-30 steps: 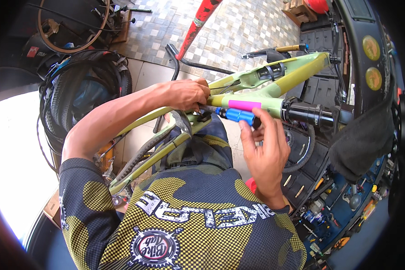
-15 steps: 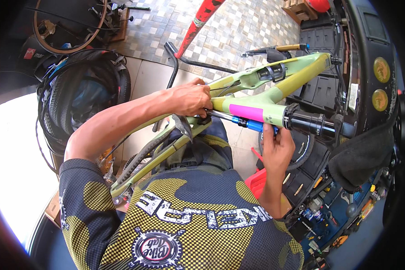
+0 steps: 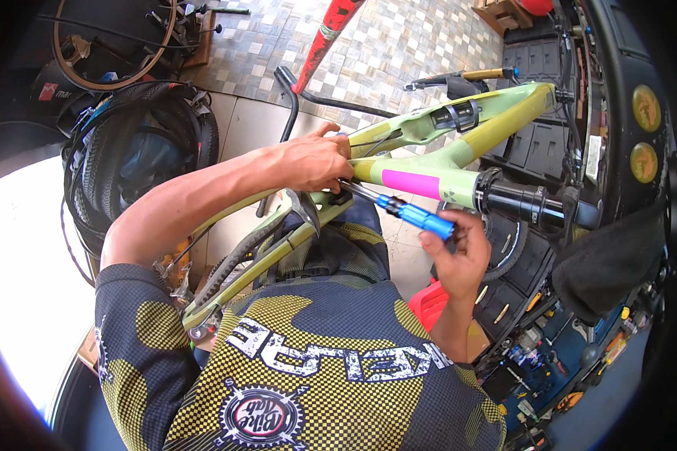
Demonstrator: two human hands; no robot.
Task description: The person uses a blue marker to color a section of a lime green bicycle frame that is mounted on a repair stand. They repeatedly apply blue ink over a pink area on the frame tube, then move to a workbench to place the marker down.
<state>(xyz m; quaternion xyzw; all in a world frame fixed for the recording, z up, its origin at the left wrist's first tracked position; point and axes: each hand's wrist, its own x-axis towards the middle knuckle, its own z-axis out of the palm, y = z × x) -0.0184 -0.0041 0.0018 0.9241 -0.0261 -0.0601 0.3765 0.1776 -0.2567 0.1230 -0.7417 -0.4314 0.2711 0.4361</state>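
A green bicycle frame [image 3: 496,131] with a pink panel on one tube lies across in front of me. My left hand [image 3: 320,161] is closed round the frame near its middle joint, its fingertips partly hidden behind the tube. In my right hand [image 3: 460,252] is a screwdriver-like tool [image 3: 421,216] with a blue handle and a thin metal shaft. That shaft slants up leftward to the joint below my left fingers, where its tip is hidden. A black curved guard [image 3: 304,209] sits on the frame just under my left hand.
A red stand post [image 3: 331,41] with black legs rises beyond the frame. Bundled tyres [image 3: 139,161] are at the left. A dark cloth [image 3: 598,278] hangs at the right, above a tray of tools [image 3: 557,353]. A red plastic piece [image 3: 429,307] is below my right hand.
My right hand has swung the blue handle toward me and away from the pink-panelled tube, so the tool slants more. My left hand stays at the joint.
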